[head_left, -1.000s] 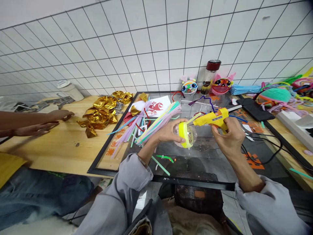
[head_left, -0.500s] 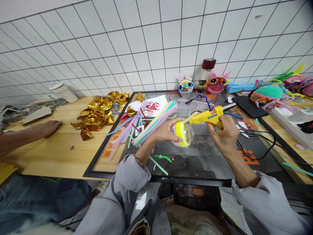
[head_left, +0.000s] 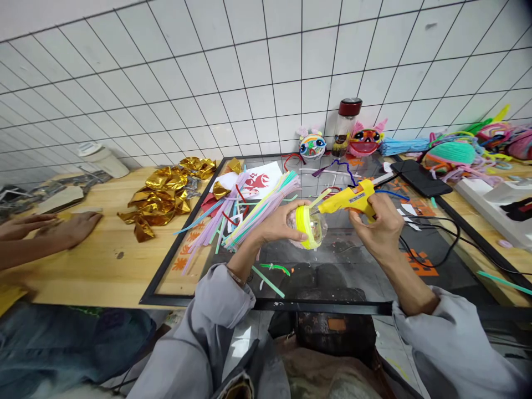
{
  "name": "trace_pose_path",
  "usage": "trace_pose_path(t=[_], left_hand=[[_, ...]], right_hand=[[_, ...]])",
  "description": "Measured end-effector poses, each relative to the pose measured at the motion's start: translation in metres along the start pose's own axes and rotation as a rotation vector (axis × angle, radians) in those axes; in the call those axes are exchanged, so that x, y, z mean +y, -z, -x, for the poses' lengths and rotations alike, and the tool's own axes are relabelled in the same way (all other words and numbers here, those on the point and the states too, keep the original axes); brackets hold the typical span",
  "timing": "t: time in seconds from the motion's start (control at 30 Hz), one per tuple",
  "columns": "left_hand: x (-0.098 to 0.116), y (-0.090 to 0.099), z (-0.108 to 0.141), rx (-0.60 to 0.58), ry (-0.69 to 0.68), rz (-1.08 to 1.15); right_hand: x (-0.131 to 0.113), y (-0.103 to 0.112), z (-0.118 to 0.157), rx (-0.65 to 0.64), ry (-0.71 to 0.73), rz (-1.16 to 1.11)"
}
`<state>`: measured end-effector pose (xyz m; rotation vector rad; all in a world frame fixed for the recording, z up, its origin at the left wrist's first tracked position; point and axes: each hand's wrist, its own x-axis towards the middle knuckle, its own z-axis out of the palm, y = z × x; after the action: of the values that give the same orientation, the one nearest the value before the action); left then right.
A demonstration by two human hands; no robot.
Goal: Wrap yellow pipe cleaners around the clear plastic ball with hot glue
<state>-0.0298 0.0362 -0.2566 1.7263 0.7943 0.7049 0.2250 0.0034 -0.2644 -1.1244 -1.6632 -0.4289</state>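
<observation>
My left hand [head_left: 277, 226] is wrapped round a clear round container [head_left: 319, 231] with a yellow pipe cleaner band [head_left: 303, 224] around it. One end of the yellow strip sticks up from the top. In my right hand [head_left: 384, 224] is a yellow glue gun [head_left: 347, 200], its nozzle pointing left and down at the band's upper right edge. Whether the nozzle touches the band cannot be made out. Just left of my left hand lies a bundle of pastel pipe cleaners [head_left: 266, 208].
Gold foil [head_left: 160, 194] lies at the left, near another person's hands [head_left: 75, 228]. Along the wall stand a bottle [head_left: 344, 130] and two decorated balls [head_left: 312, 145]. A phone [head_left: 421, 178], black cable and white box [head_left: 501, 210] are at the right.
The glue gun's nozzle has come slightly lower, close beside the band, and the yellow strip's end now shows above it. At the left, the other person's second hand has come into view.
</observation>
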Motion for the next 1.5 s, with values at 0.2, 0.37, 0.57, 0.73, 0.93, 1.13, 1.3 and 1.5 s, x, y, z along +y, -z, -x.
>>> trace_pose_path(t=[0.2,0.37,0.57,0.73,0.93,1.13,1.3,1.5], left_hand=[[-0.0005,0.0006,-0.0006,-0.006,0.002,-0.006],[-0.0007,0.0011,-0.0018,-0.027,-0.025,0.006],[-0.0022,0.0014,-0.0022,-0.023,-0.020,-0.007],[-0.0030,0.0015,-0.0023,-0.014,-0.023,-0.003],[-0.0009,0.0002,-0.0014,-0.023,-0.015,0.033],[0.0000,0.0003,-0.0011,-0.002,-0.009,0.006],[-0.0004,0.0001,-0.0007,0.002,0.001,-0.004],[0.0001,-0.0001,-0.0011,-0.006,0.004,0.009]], right_hand=[[-0.0004,-0.0018,-0.0003,0.024,0.008,0.024],[0.0004,-0.0023,0.0000,0.008,-0.009,0.050],[0.0009,-0.0015,0.0008,0.012,0.003,0.046],[0.0008,-0.0016,-0.0001,0.004,0.007,0.049],[-0.0010,-0.0011,-0.0012,0.002,-0.007,0.052],[0.0003,-0.0007,-0.0013,-0.002,0.002,0.044],[0.0016,-0.0017,-0.0004,0.003,-0.011,0.048],[0.0003,-0.0017,-0.0004,0.007,-0.036,0.028]])
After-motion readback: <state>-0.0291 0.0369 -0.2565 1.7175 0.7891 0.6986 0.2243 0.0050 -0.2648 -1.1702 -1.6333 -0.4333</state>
